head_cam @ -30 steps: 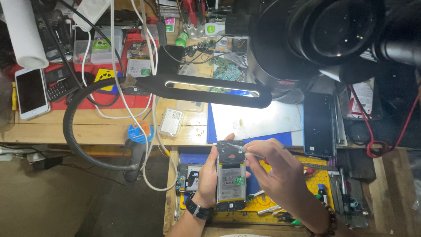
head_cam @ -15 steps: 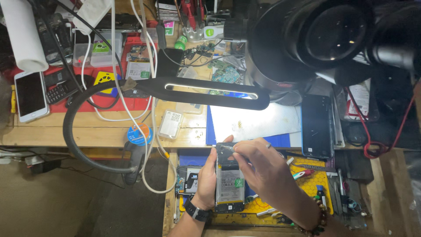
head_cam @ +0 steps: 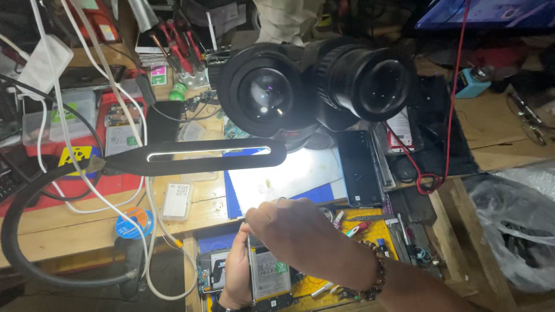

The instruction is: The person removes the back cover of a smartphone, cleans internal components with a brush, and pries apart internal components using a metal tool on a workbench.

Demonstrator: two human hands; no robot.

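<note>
We've got the opened phone (head_cam: 267,276) held low over the counter (head_cam: 69,222), back cover already off, battery and board exposed, so disassembly looks well under way; nothing we can see is lifted out of the chassis yet, so our read is the internal work remains. Our left hand (head_cam: 236,271) cradles the phone from the left edge, fingers wrapped round its side and closed on it. Our right hand (head_cam: 303,237), beaded bracelet at the wrist, sits over the phone's top end, fingers curled tight and pinched together at the upper edge; we cannot tell whether they pinch a small tool or just press the phone, the tips are hidden. Just beside the phone, a second opened device (head_cam: 213,270) lies on the yellow mat (head_cam: 370,222) with small tools near it. Further out: a white lit work pad (head_cam: 295,176), a dark phone (head_cam: 359,167) lying flat, a solder spool (head_cam: 134,222). Above those, the black strip lamp (head_cam: 202,156) on its gooseneck, then the microscope eyepieces (head_cam: 321,86) filling the top, with red-handled tools (head_cam: 173,43) at the back.
</note>
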